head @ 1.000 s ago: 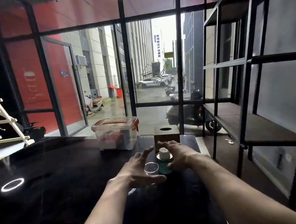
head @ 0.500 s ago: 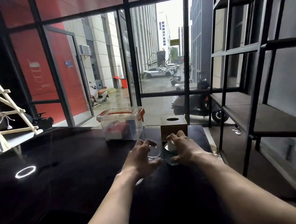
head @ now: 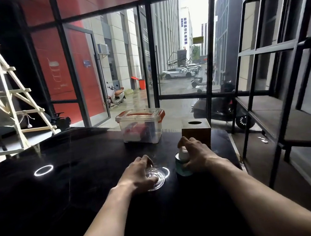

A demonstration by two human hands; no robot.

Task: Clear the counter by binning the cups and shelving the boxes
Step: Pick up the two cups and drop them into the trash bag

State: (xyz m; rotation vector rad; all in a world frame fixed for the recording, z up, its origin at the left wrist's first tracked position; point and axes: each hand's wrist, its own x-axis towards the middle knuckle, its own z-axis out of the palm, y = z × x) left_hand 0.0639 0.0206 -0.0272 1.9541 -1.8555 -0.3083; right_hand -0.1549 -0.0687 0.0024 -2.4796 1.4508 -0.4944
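Observation:
On the black counter (head: 63, 194) my left hand (head: 137, 174) closes around a small clear glass cup (head: 156, 177), which looks tipped toward me. My right hand (head: 197, 155) grips a small white cup (head: 182, 152) that stands on a teal green cup (head: 182, 168). Behind the hands stand a clear plastic storage box with an orange-trimmed lid (head: 141, 126) and a brown wooden tissue box (head: 196, 130).
A black metal shelf unit (head: 285, 115) rises to the right of the counter, with a floor gap between them. A wooden ladder (head: 8, 98) leans at the left. Glass walls and a door stand behind the counter.
Both hands closed onto the cups: the left took the glass cup and tipped it, the right settled over the white cup. My view moved closer.

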